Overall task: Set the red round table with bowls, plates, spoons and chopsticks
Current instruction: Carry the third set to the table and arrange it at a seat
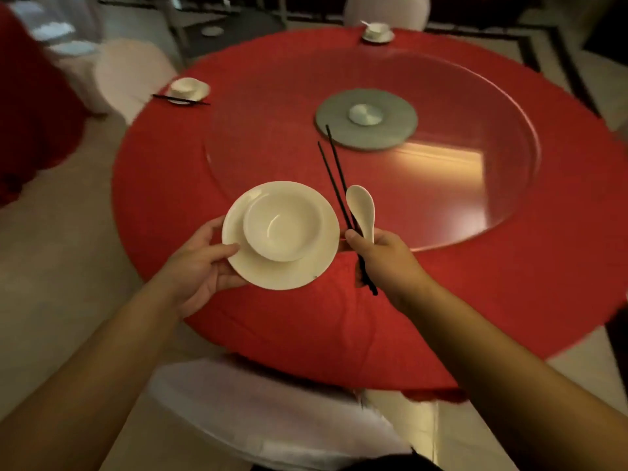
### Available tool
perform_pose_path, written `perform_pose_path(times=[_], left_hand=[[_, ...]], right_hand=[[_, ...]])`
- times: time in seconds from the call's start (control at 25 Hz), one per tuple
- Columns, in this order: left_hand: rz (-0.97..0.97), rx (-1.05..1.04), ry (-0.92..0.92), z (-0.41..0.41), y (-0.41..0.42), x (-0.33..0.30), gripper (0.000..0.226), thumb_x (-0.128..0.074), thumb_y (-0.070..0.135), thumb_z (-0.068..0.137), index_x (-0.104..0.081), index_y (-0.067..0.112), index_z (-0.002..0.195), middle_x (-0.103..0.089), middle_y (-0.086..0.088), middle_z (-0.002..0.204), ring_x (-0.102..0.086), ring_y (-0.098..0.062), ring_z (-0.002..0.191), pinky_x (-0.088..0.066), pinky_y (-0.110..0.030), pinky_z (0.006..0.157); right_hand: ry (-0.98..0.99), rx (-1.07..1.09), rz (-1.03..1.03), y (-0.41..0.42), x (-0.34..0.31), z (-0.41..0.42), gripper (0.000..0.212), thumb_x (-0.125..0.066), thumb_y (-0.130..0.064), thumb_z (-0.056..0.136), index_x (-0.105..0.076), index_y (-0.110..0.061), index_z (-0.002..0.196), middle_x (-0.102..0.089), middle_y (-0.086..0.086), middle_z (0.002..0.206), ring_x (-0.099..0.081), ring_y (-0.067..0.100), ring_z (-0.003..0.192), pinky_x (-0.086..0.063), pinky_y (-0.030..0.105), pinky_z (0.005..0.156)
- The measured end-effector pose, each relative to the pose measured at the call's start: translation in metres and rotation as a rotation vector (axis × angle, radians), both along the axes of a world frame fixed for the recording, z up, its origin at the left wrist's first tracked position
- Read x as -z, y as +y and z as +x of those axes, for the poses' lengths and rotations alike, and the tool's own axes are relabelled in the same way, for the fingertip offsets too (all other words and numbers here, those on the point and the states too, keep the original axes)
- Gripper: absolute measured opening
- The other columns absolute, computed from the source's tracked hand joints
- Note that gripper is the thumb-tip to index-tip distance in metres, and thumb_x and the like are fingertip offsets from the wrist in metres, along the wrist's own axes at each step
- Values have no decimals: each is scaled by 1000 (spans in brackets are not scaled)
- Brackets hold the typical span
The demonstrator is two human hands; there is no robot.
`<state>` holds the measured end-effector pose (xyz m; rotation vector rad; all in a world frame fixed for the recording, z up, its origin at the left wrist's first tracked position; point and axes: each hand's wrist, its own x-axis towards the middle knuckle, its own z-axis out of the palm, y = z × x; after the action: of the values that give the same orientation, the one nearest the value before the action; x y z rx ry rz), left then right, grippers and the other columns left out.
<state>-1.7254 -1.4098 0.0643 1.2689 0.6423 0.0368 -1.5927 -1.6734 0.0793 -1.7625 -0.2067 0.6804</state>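
While reaching forward over the near edge of the red round table (441, 300): left hand (200, 266) palm-up, thumb pinching the rim of a glossy white plate (289, 273) carrying a round white bowl (282, 226); right hand (384, 256) fisted around two thin black chopsticks (334, 175) and a smooth ceramic spoon (362, 207), tips pointing away.

Red round table (272, 321) w/ glass turntable (441, 205), two place settings (189, 90) (377, 32).
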Motion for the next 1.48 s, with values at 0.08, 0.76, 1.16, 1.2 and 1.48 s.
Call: perform_pose_path(times=[0.08, 0.76, 1.16, 1.2, 1.48], left_hand=[[-24, 95, 26, 9, 13, 15, 52, -57, 6, 98, -49, 31, 142, -72, -11, 123, -74, -34, 101, -64, -48, 71], [-118, 280, 287, 37, 8, 120, 59, -60, 2, 96, -46, 29, 147, -57, -7, 135, -64, -32, 116, -64, -50, 73], [-107, 252, 373, 41, -16, 181, 55, -62, -1, 94, -52, 28, 140, -54, -13, 136, -62, -34, 116, -64, -49, 69], [-87, 246, 377, 41, -17, 184, 55, -62, -1, 94, -53, 29, 139, -53, -13, 136, -62, -34, 115, -64, -49, 69], [154, 253, 370, 39, -19, 196, 57, -67, 0, 90, -60, 32, 136, -57, -10, 119, -66, -29, 107, -66, -42, 67]], right_hand=[[6, 112, -47, 4, 10, -20, 30, -50, -34, 103, -72, -15, 99, -64, -5, 49, -55, 12, 41, -46, 35, 51], [147, 377, -262, 6, 124, -53, 26, -51, -30, 102, -69, -11, 98, -60, 13, 56, -58, 17, 41, -50, 37, 52], [178, 446, -345, -4, 172, -52, 28, -53, -23, 101, -65, 3, 97, -51, 8, 48, -49, 11, 31, -39, 21, 32], [182, 455, -335, -5, 176, -53, 27, -53, -22, 101, -64, 2, 97, -50, 8, 49, -49, 11, 31, -39, 21, 33], [198, 446, -327, -6, 195, -61, 24, -54, -25, 101, -62, -4, 92, -52, 7, 53, -52, 14, 36, -47, 26, 38]])
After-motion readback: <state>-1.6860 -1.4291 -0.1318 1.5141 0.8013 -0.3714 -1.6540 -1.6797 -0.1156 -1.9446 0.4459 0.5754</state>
